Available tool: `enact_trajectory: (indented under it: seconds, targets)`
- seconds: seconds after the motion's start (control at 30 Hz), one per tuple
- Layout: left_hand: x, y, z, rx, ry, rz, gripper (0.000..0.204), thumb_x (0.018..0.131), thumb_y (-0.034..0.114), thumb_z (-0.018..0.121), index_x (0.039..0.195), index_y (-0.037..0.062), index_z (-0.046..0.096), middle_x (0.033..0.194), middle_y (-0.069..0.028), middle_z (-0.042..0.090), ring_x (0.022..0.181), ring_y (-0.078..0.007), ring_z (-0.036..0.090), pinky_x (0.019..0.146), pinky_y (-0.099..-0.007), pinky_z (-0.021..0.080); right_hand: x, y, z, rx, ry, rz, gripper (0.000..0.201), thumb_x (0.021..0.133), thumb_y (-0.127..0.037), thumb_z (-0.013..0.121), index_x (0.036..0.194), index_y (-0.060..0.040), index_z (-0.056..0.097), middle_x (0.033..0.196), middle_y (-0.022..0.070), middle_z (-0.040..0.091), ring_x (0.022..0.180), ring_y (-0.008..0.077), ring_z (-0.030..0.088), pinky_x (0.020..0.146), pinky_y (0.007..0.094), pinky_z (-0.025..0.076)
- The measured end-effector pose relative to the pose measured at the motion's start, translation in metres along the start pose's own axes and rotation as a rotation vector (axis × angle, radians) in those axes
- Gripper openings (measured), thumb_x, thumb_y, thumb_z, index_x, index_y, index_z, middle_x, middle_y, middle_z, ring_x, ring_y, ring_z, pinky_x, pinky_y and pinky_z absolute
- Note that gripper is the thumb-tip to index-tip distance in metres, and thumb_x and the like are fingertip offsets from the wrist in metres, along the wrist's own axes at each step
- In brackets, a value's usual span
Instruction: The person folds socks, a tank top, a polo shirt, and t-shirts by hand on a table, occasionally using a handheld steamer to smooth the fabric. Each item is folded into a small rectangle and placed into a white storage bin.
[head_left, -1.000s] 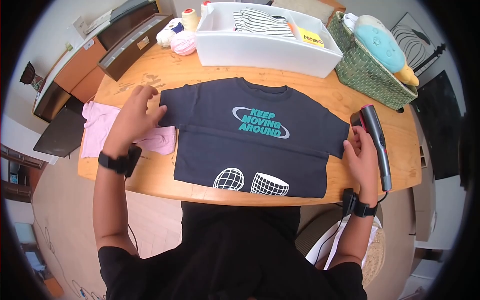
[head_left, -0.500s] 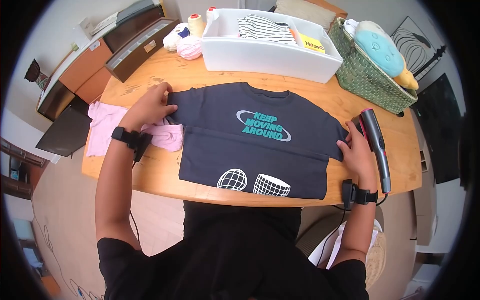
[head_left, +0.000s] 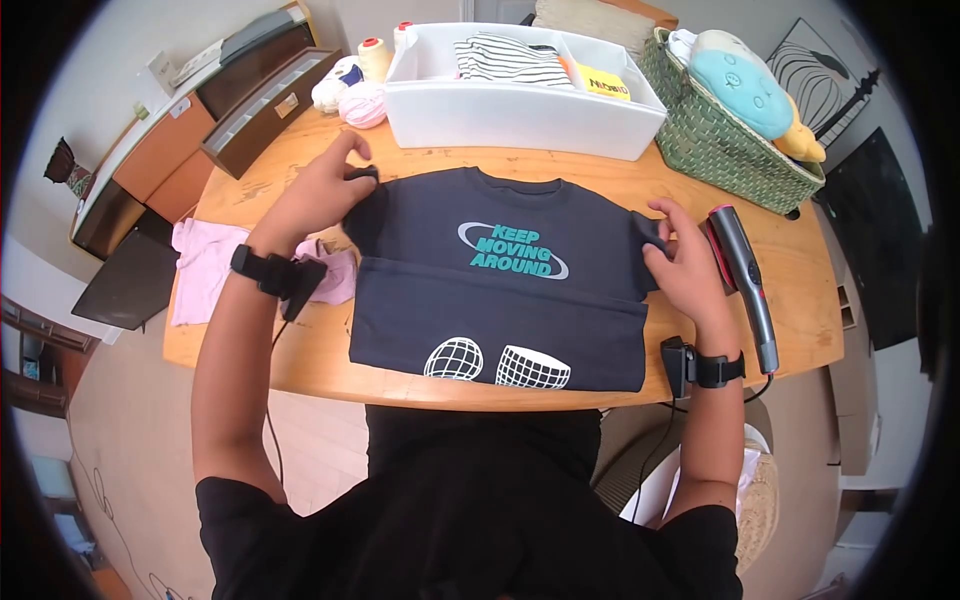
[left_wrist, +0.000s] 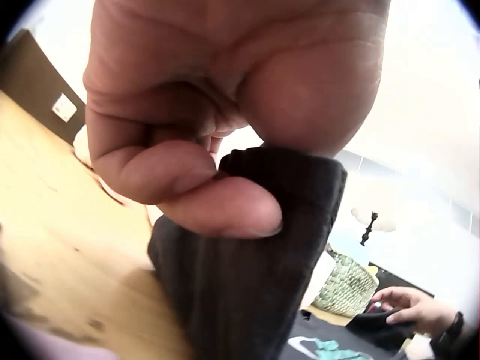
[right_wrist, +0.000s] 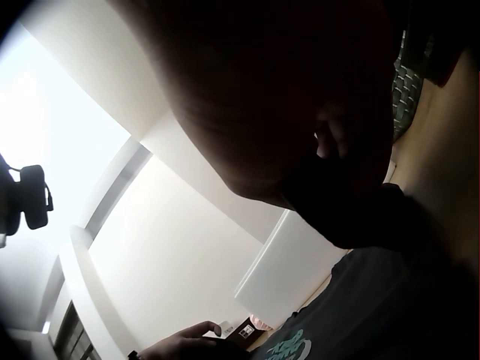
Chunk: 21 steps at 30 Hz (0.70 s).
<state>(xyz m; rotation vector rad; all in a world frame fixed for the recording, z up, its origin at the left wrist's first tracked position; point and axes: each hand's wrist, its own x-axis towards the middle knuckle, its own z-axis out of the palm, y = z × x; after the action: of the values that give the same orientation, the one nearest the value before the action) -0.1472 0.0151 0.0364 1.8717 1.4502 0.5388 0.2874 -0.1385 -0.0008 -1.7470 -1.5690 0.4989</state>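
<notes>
A dark grey T-shirt (head_left: 500,290) lies on the wooden table with its lower part folded up, so a crease crosses below the green "KEEP MOVING AROUND" print. My left hand (head_left: 325,190) pinches the sleeve on the left and lifts its edge; in the left wrist view the thumb and curled fingers (left_wrist: 225,206) grip the dark sleeve cloth (left_wrist: 247,277). On the other side my right hand (head_left: 685,260) pinches the right sleeve, raised and bent inward. In the right wrist view that hand is in deep shadow, with the shirt (right_wrist: 360,300) below it.
A grey hair-styling tool (head_left: 745,285) lies right of my right hand. Pink cloth (head_left: 205,270) sits by my left wrist. Along the back stand a white divided box (head_left: 520,120), a green woven basket (head_left: 730,160) with plush toys, yarn balls (head_left: 362,105) and a brown wooden case (head_left: 270,110).
Both hands have come to the shirt's sleeves and taken hold of them. The sleeve ends are now lifted, the right one drawn inward toward the shirt's middle.
</notes>
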Motion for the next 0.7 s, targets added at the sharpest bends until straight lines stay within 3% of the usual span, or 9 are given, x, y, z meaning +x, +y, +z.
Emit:
enact_trajectory:
  seconds: [0.13,0.17,0.23,0.37,0.43,0.5,0.53,0.6,0.7]
  targets:
    - [-0.003,0.023,0.018,-0.017,-0.145,-0.036,0.043,0.104,0.023,0.067,0.142,0.0133,0.047,0.100,-0.0077,0.070,0.068,-0.0122,0.066,0.055,-0.0285,0.049,0.008,-0.022,0.022,0.004,-0.115,0.041,0.059,0.091,-0.009,0.073,0.146,-0.0028,0.052,0.106,0.0085,0.052,0.079,0.0155,0.058,0.072,0.0303,0.052]
    - [-0.008,0.031,0.021,-0.058,-0.223,-0.077,0.047,0.107,0.029,0.066,0.146,0.0115,0.047,0.106,-0.0067,0.067,0.078,-0.0144,0.072,0.059,-0.0284,0.053,0.007,-0.024,0.027,-0.015,-0.129,-0.005,0.061,0.092,-0.013,0.076,0.147,-0.0021,0.052,0.107,0.0089,0.052,0.080,0.0156,0.058,0.073,0.0304,0.053]
    - [-0.009,0.019,0.030,-0.114,-0.236,-0.040,0.044,0.108,0.029,0.065,0.145,0.0105,0.050,0.107,-0.0061,0.066,0.084,-0.0147,0.073,0.061,-0.0283,0.054,0.004,-0.026,0.031,-0.001,-0.140,-0.065,0.062,0.095,-0.022,0.079,0.147,-0.0008,0.052,0.109,0.0095,0.052,0.081,0.0155,0.060,0.074,0.0305,0.054]
    - [-0.016,0.003,0.030,-0.141,-0.267,0.051,0.029,0.106,0.020,0.067,0.132,0.0080,0.063,0.112,-0.0044,0.065,0.089,-0.0133,0.068,0.071,-0.0286,0.054,0.003,-0.019,0.025,0.073,-0.170,-0.088,0.054,0.096,-0.019,0.076,0.143,-0.0017,0.056,0.110,0.0097,0.055,0.085,0.0168,0.060,0.077,0.0309,0.054]
    - [-0.019,-0.004,0.029,-0.057,-0.266,0.096,0.026,0.104,0.017,0.069,0.129,0.0078,0.066,0.112,-0.0044,0.065,0.088,-0.0134,0.065,0.073,-0.0293,0.053,0.004,-0.015,0.021,-0.063,-0.163,-0.159,0.047,0.094,-0.016,0.076,0.137,-0.0027,0.060,0.111,0.0114,0.058,0.096,0.0244,0.062,0.087,0.0357,0.054]
    - [-0.018,-0.014,0.032,0.111,-0.219,0.390,0.024,0.100,0.012,0.071,0.125,0.0084,0.070,0.110,-0.0038,0.065,0.087,-0.0159,0.061,0.079,-0.0307,0.051,0.006,-0.005,0.019,-0.186,-0.222,-0.261,0.046,0.093,-0.015,0.077,0.135,-0.0030,0.062,0.112,0.0127,0.059,0.103,0.0289,0.061,0.093,0.0385,0.053]
    - [-0.019,-0.018,0.035,0.111,-0.219,0.388,0.024,0.100,0.012,0.071,0.125,0.0084,0.070,0.110,-0.0038,0.065,0.087,-0.0159,0.061,0.079,-0.0307,0.051,0.007,-0.002,0.018,-0.310,-0.280,-0.365,0.045,0.091,-0.014,0.077,0.133,-0.0033,0.063,0.112,0.0139,0.060,0.109,0.0334,0.061,0.098,0.0414,0.051]
    - [-0.020,-0.022,0.038,0.166,-0.246,0.506,0.025,0.099,0.011,0.072,0.123,0.0085,0.071,0.109,-0.0046,0.064,0.093,-0.0184,0.061,0.083,-0.0317,0.051,0.011,-0.003,0.016,-0.290,-0.313,-0.337,0.046,0.091,-0.014,0.078,0.133,-0.0034,0.063,0.114,0.0153,0.061,0.112,0.0358,0.060,0.100,0.0430,0.050]
    - [-0.018,-0.006,0.031,0.160,-0.256,0.339,0.026,0.098,0.011,0.072,0.124,0.0077,0.071,0.113,-0.0064,0.063,0.096,-0.0198,0.062,0.087,-0.0329,0.052,0.021,-0.008,0.010,-0.283,-0.300,-0.299,0.048,0.090,-0.014,0.079,0.134,-0.0038,0.063,0.116,0.0170,0.062,0.116,0.0380,0.059,0.103,0.0443,0.049]
